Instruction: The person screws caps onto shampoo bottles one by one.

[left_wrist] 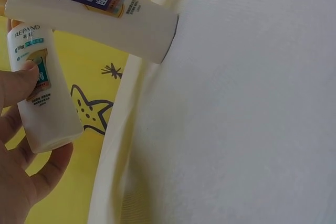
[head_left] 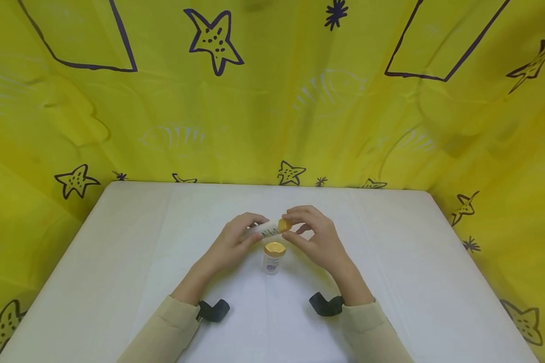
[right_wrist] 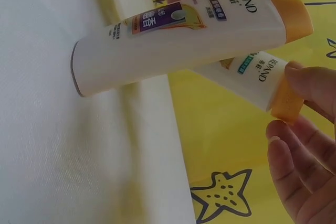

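My left hand (head_left: 236, 237) grips the body of a white toiletry bottle (left_wrist: 55, 114) with a green label, held tilted above the table. At its other end, my right hand (head_left: 315, 234) pinches the bottle's orange-gold cap (right_wrist: 287, 99) between thumb and fingers. The cap sits on the bottle. Upright on the table, just nearer than the hands, stands a second white toiletry bottle (head_left: 271, 262) with a purple label and a gold cap (head_left: 274, 247). Neither hand touches it. In the right wrist view this standing bottle hides part of the held one.
A white-covered table (head_left: 131, 262) lies beneath both hands. Behind it hangs a yellow curtain (head_left: 254, 111) with starfish and fish drawings. Each wrist wears a black camera mount, one at the left (head_left: 214, 310) and one at the right (head_left: 325, 305).
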`<state>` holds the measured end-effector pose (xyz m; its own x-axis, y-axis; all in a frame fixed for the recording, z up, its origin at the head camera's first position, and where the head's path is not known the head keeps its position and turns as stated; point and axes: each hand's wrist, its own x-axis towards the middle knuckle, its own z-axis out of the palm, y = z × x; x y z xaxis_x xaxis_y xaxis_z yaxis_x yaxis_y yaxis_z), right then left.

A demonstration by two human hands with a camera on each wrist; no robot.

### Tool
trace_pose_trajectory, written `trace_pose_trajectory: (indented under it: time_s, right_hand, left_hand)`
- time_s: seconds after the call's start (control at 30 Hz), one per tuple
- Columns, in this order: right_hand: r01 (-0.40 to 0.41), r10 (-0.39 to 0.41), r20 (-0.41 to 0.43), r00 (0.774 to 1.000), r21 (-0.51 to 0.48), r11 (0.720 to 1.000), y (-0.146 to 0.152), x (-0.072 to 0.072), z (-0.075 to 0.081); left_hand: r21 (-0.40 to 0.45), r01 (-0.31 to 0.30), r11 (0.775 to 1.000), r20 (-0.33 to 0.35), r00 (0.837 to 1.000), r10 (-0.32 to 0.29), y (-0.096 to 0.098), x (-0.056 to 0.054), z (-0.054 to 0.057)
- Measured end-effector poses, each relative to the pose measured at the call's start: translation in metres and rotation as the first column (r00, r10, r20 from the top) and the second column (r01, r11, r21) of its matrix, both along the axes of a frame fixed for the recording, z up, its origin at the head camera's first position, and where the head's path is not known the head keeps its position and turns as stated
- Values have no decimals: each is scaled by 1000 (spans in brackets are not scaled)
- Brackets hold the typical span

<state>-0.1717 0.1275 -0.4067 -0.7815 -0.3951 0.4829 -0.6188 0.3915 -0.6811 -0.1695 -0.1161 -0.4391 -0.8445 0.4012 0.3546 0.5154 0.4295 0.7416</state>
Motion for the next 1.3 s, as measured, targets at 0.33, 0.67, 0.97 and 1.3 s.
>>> trace_pose_trajectory:
  time_s: [0.33,0.67,0.97,1.3]
  right_hand:
    - [67,-69,51,996,24,997,-3,1,2]
    - [71,-75,100,992,43,997,-3,3,2]
    - [119,-117,119,986,-12,993,-3,3,-3]
    - [142,-132,117,984,-80,987,-6,3,-3]
  left_hand:
    - [-13,3,1000,-1,1000,-3,2,-1,-1]
    - [-14,-8,1000,5,1000,8,1,0,0]
    - [-87,4,996,-130,991,-15,3,-1,-2]
    - [-160,-61,985,-273,962,15,6,3,1]
